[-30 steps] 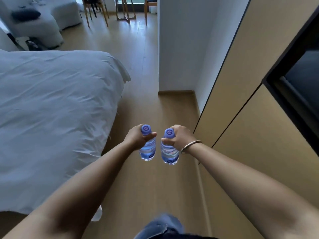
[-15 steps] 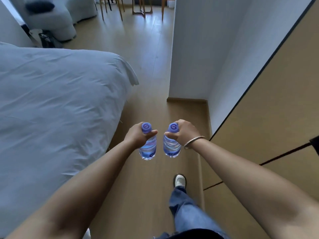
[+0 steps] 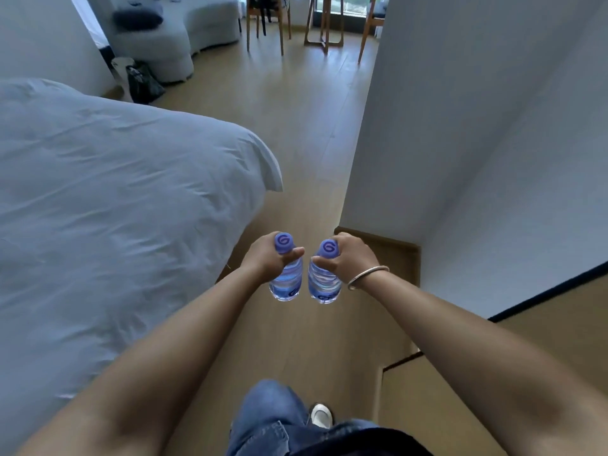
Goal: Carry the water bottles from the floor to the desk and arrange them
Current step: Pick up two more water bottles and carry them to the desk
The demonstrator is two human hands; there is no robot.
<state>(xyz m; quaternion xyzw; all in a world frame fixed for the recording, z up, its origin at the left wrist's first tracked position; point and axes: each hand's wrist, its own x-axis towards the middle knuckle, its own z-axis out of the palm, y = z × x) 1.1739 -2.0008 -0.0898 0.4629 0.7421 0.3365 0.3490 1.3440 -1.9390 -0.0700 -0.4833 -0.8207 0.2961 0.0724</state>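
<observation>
At frame centre, the left hand [image 3: 265, 260] is gripping one bottle [image 3: 285, 284] and the right hand [image 3: 352, 258] another bottle [image 3: 324, 286], both upright, just apart, above the floor [image 3: 296, 126].

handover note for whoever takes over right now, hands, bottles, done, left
Left hand: grips the left bottle near its cap.
Right hand: grips the right bottle the same way.
Both bottles hang upright, side by side and apart, above the wooden floor, between the bed and the wall.
Done: both bottles lifted off the floor.
Left: reach the desk, not in view, set them down and arrange them.
</observation>
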